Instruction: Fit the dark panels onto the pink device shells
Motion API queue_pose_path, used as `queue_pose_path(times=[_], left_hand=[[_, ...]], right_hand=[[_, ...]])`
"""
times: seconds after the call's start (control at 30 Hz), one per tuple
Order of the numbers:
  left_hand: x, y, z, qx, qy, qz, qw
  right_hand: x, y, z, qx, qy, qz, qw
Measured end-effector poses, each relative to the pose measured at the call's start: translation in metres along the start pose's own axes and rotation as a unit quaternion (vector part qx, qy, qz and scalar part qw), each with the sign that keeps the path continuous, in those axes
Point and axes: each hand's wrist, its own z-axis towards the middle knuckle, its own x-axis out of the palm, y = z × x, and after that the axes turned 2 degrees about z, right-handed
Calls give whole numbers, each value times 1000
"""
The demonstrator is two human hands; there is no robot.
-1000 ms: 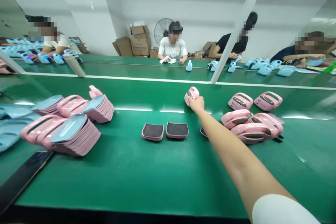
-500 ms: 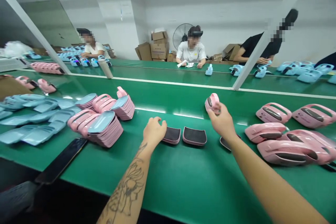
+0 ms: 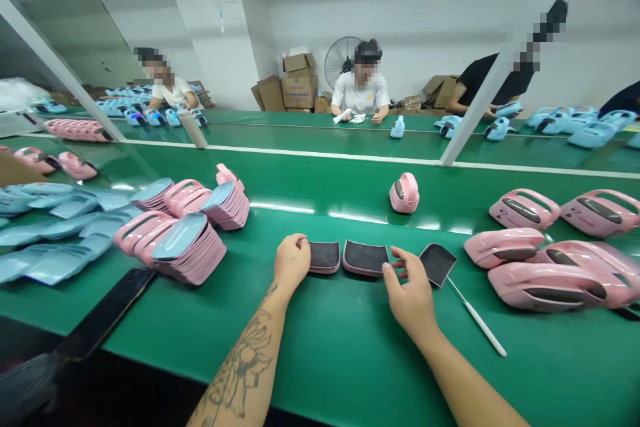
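Observation:
My left hand [image 3: 293, 263] has its fingers curled in at the left end of a stack of curved panels [image 3: 324, 258], dark on top with pink edges; what the fingers hold, if anything, is hidden. Beside it lies a second dark-topped stack [image 3: 366, 259]. My right hand [image 3: 413, 290] is open at that stack's right corner, thumb and fingers apart. Behind my right hand, a single dark panel [image 3: 439, 264] rests tilted near a thin tool with a white handle [image 3: 486, 329]. Farther back, a small pink plastic housing with a handle [image 3: 404, 193] stands alone on the green table.
Several pink housings [image 3: 545, 277] sit at the right. Left are stacked pink-edged panels with blue tops [image 3: 193, 250], pale blue pieces [image 3: 65, 247] and a black phone-like slab [image 3: 107, 310]. Co-workers [image 3: 361, 90] sit across the table beyond a white frame post [image 3: 500, 80].
My right hand has let go of the pink housing, leaving it standing, and come back toward me to the middle stack. My left hand's fingers have curled in. The white-handled tool is uncovered.

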Motion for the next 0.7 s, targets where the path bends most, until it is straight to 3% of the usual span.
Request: queue_pose_path(times=[0.17, 0.33, 0.47, 0.6, 0.7], left_hand=[[10, -1, 3, 24, -23, -8, 999], [9, -7, 0, 79, -47, -1, 996], [-7, -18, -15, 201, -33, 2, 979], [-14, -27, -28, 382, 28, -6, 924], [-10, -30, -31, 424, 32, -9, 905]], right_hand=[[-4, -8, 5, 52, -6, 25, 998], [-8, -11, 9, 53, -8, 29, 998], [-7, -11, 7, 40, -7, 44, 998], [-7, -9, 4, 25, -12, 52, 998], [-10, -4, 2, 10, -20, 55, 998]])
